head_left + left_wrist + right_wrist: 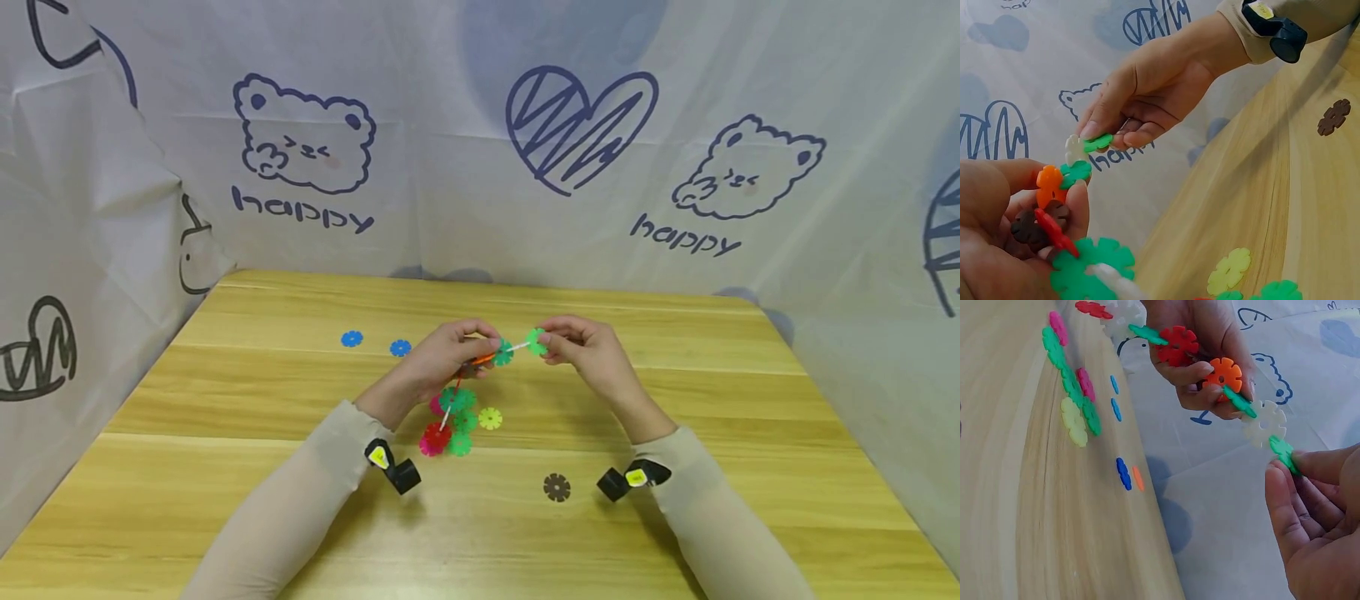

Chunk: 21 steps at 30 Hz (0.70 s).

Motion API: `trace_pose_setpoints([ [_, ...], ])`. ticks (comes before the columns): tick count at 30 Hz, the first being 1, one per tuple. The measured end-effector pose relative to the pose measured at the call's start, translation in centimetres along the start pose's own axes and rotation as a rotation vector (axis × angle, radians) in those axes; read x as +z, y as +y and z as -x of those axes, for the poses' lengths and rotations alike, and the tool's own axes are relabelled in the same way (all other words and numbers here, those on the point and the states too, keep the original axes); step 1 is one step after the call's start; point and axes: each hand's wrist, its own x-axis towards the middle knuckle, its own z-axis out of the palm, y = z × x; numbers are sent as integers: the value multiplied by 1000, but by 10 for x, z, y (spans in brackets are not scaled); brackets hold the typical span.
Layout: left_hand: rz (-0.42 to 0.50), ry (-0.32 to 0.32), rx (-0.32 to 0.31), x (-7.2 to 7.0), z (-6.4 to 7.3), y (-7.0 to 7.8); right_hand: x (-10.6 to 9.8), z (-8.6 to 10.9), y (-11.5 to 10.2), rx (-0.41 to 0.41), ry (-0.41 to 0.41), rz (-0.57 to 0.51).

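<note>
A chain of notched plastic snowflake discs hangs between both hands over the table. My left hand (pixel 448 360) grips its middle, with fingers about the orange disc (pixel 1225 374). Beyond that come a green disc (pixel 1239 401), a white disc (pixel 1264 425) and a bright green disc (pixel 1282 454) at the end. Thumb and fingers of my right hand (pixel 596 358) pinch this end disc. Below the left hand, a brown disc (pixel 1029 228), a red disc (pixel 1057 231) and a larger-looking green disc (pixel 1092 269) continue the chain downward, partly hidden by the palm.
Loose discs lie on the wooden table (pixel 262 483): green ones and a yellow disc (pixel 491 418) under the chain, a brown disc (pixel 557 487) nearer the front. Two blue discs, one blue disc (pixel 352 338) farthest left, lie behind. A printed cloth (pixel 442 167) hangs behind the table.
</note>
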Motion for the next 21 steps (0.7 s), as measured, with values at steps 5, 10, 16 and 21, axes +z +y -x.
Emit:
trace_pose_setpoints([
  [5,-27,59,-17,2,-2,-3,3,1,-3,17,7,18],
  [10,-24,114,-32,6,-3,-7,7,1,-1,19,18,66],
  [16,-93,148,-57,10,-2,-8,12,2,-2,41,26,81],
  [21,-111,170,-63,11,-1,-8,13,2,-5,54,20,78],
])
